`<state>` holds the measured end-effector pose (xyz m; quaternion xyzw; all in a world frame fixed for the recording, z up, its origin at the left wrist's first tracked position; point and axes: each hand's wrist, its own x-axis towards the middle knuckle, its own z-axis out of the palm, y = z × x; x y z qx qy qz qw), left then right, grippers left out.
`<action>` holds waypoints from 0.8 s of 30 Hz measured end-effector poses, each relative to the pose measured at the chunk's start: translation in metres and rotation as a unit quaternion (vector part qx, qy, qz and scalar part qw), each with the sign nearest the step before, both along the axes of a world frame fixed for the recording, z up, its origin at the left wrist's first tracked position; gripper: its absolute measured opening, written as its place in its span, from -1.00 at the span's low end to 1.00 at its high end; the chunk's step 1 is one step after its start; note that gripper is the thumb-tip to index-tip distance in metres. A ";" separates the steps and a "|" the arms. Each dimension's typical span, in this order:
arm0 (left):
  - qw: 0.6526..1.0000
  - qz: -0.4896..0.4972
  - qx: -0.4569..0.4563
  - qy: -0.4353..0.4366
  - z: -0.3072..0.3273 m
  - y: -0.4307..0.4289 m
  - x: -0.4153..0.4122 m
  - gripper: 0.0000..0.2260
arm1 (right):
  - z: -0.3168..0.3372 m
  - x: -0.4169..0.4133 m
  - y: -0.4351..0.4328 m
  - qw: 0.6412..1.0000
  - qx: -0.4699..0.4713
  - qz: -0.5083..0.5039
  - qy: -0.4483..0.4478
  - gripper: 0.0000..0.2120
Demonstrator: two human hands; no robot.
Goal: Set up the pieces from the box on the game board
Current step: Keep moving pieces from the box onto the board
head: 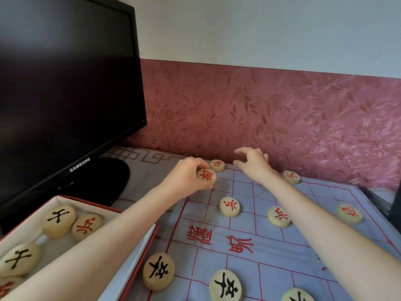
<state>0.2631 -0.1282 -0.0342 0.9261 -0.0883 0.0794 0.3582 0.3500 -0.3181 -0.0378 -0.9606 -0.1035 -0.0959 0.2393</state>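
A pale blue cloth game board (245, 227) with red grid lines lies on the table. My left hand (186, 179) grips a round wooden piece with a red character (206, 176) above the board's far left corner. Just behind it sits another red piece (217, 165) on the back row. My right hand (252, 162) hovers over the back row with fingers spread, holding nothing. Several red pieces (230, 206) and black pieces (158, 271) stand on the board. The red-rimmed box (138, 253) at lower left holds several more pieces (59, 221), partly hidden by my left forearm.
A black Samsung monitor (65, 88) on a round black stand (104, 181) rises at the left, close to the box and the board's far corner. A dark red patterned wall (282, 118) runs right behind the board. A dark object (390, 205) sits at the right edge.
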 end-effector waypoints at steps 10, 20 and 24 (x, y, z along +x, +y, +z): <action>0.998 0.022 0.053 -0.034 -0.014 -0.050 0.076 -0.49 | 0.009 -0.028 -0.055 0.999 0.033 0.022 -0.024 -0.72; 0.990 0.006 0.142 -0.010 -0.013 -0.072 0.087 -0.53 | 0.000 -0.037 -0.064 0.999 0.034 0.018 -0.017 -0.75; 0.986 0.008 0.169 -0.003 -0.018 -0.073 0.087 -0.50 | 0.003 -0.045 -0.063 1.000 0.023 0.012 -0.001 -0.73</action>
